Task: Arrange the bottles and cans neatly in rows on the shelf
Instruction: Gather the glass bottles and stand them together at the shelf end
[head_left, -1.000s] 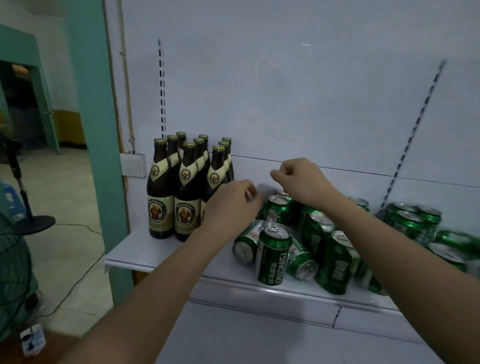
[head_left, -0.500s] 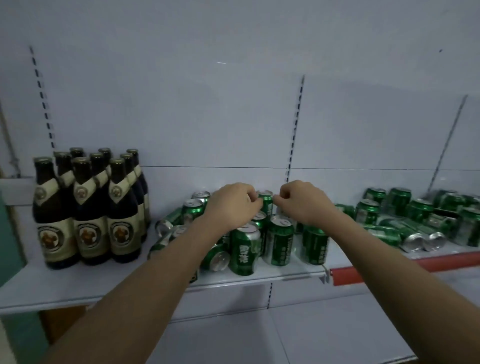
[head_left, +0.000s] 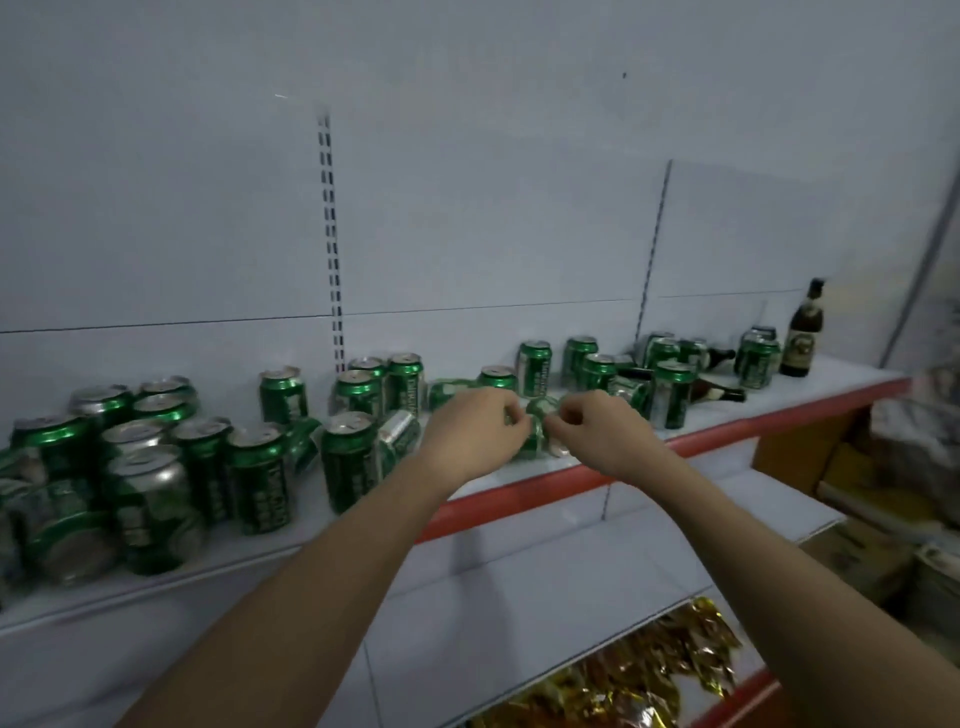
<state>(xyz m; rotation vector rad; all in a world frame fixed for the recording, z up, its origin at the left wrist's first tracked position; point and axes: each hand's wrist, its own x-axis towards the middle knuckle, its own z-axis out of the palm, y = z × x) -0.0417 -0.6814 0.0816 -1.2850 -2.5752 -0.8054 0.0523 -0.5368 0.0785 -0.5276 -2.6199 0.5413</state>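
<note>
Several green cans crowd the shelf (head_left: 727, 432), some upright like the can (head_left: 347, 462) near the front edge, others on their sides. My left hand (head_left: 475, 434) and my right hand (head_left: 605, 434) hover close together at the shelf's middle, both with curled fingers. A toppled green can (head_left: 537, 428) lies between and just behind them; whether the fingertips touch it is unclear. One brown bottle (head_left: 802, 332) stands at the far right, and two more bottles (head_left: 721, 396) lie among the cans there.
A dense cluster of cans (head_left: 150, 499) fills the shelf's left end. A lower shelf holds gold foil packs (head_left: 623, 675). Cardboard boxes (head_left: 878, 499) are stacked at the right. White back panels with slotted uprights (head_left: 332, 249) rise behind.
The view has swung right along the shelf; the group of upright brown bottles has left the frame. Both hands kept their curled, close-together pose and now sit over the right section's cans.
</note>
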